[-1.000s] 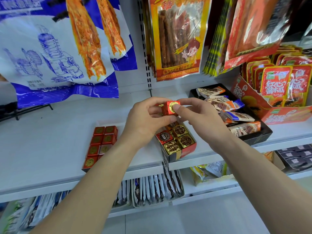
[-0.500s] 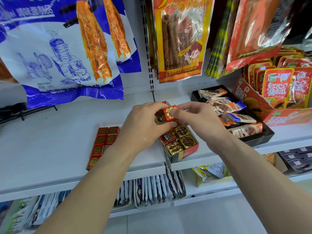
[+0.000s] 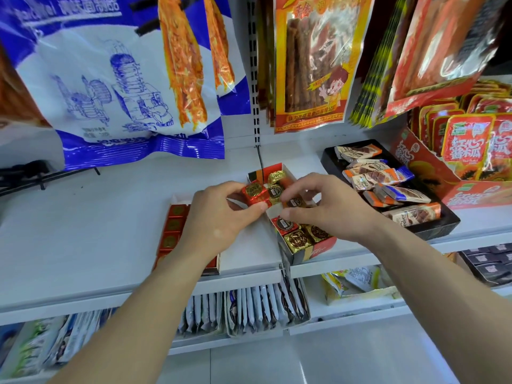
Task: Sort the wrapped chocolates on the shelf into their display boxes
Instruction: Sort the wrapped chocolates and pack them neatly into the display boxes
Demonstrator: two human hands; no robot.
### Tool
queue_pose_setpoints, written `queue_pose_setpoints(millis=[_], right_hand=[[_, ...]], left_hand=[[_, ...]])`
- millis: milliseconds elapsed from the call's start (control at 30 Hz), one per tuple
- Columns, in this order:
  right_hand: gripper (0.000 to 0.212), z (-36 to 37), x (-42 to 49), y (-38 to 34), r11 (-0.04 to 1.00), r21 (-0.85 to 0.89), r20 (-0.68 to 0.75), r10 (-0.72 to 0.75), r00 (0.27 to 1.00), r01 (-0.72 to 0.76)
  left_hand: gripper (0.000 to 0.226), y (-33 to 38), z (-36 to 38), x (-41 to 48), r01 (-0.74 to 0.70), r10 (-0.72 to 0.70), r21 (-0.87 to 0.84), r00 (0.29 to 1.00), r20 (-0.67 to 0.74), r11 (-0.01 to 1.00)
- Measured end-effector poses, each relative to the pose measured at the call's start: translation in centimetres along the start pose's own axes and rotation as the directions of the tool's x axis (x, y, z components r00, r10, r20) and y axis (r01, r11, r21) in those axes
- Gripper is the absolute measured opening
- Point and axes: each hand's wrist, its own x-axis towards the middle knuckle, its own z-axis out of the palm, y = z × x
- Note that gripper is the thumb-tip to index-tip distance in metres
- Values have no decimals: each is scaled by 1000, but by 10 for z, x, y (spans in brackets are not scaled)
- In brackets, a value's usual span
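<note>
My left hand (image 3: 219, 217) pinches a red foil chocolate with a gold seal (image 3: 255, 194) just left of the middle display box (image 3: 310, 253). That red-and-black box holds gold and red wrapped chocolates (image 3: 297, 238). My right hand (image 3: 329, 209) reaches over the box, thumb and forefinger closed around an orange-red chocolate (image 3: 295, 202) lying in it. A flat box of red square chocolates (image 3: 173, 225) sits to the left, partly hidden by my left wrist.
A black tray (image 3: 443, 225) of long wrapped bars stands on the right, with a red carton of snack packs (image 3: 432, 167) behind it. Large snack bags (image 3: 133, 87) hang above the white shelf (image 3: 83, 231). Sachets (image 3: 260, 309) fill the lower shelf.
Both hands held the red chocolate together above the box. Now only my left hand has it, shifted left, and my right hand has dropped onto a chocolate in the box.
</note>
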Motion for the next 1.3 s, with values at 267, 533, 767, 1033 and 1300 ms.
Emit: queue_pose_setpoints(millis=[267,533,767,1033,1300], right_hand=[[35,-10,32,-10,935,-348,266,36,963,61],[21,-6,55,-1,933,-338,79,-99,992,120],[41,-13,56,-2,906,-410,290,25,957,101],[49,-7,61,-12,823,-555,301,65,951,119],[45,-5,54,2,911,-406,174,2,985,69]], left_hand=[[39,0,1,6,-18,17,-24,999,-41,1000],[43,-3,0,10,-17,17,8,995,-97,1000],[40,-1,3,13,-21,21,-1,995,-96,1000],[39,0,4,13,1,-2,-9,994,-107,1000],[33,1,4,13,14,-19,-37,991,-129,999]])
